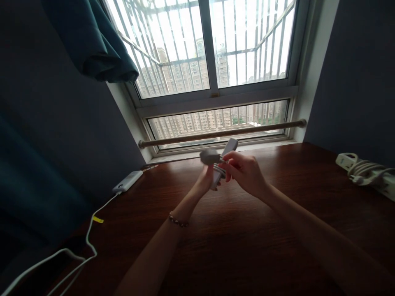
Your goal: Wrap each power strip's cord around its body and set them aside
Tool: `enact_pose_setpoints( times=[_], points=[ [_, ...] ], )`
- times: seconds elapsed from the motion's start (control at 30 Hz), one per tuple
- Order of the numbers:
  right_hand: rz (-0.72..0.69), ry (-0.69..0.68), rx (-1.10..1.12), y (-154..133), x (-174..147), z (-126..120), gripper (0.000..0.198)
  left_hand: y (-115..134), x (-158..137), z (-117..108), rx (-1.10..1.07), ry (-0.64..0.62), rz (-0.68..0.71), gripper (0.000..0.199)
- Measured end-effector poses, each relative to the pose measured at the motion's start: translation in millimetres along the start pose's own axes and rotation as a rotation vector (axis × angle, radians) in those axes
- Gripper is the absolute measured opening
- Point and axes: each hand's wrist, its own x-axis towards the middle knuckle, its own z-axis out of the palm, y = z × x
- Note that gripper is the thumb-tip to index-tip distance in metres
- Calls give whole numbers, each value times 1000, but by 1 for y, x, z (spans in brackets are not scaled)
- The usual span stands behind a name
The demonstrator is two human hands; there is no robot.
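Note:
My left hand [206, 180] is closed around a slim white power strip [230, 146], lifted above the brown wooden desk. The strip is tilted, its far end pointing up toward the window. Several loops of white cord [219, 169] wrap around its middle. A grey-white plug [209, 156], slightly blurred, sticks out to the left over my left hand. Just behind the plug, my right hand [243, 169] pinches its cord between thumb and fingers. My palms hide part of the strip.
Brown desk [222, 230] spreads below my arms. On its left lies a white power bank [128, 181] with a white cable [89, 234] and a yellow tag [98, 220]. Another power strip with coiled cord [365, 170] is at right. A rail [222, 133] crosses the window.

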Motion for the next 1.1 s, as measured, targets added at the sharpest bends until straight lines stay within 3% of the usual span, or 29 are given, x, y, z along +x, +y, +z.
enact_pose_setpoints(
  times=[0.07,0.17,0.27,0.4,0.63,0.83,0.97,1.0,1.1],
  points=[
    [12,51,-35,-3,0,-5,18,-4,-5,11,8,-112,-188,80],
    [30,-29,-5,-5,-1,-3,21,-8,-14,21,153,-195,-262,74],
    [24,-138,61,-3,-3,4,19,-8,-21,21,295,-173,-146,47],
    [91,-115,209,9,2,7,24,3,-24,10,340,-149,-31,26],
    [185,-61,435,23,14,-4,32,29,-29,-2,655,-144,252,43],
    [192,-218,137,31,11,0,27,37,-34,1,1012,-346,453,50],
    [214,-203,-108,29,13,0,19,31,-33,6,850,-389,434,45],
    [195,-169,-167,24,13,-3,17,29,-32,7,751,-385,398,45],
    [65,-14,-273,1,9,-16,38,20,-24,6,378,-333,174,50]
  ],
)
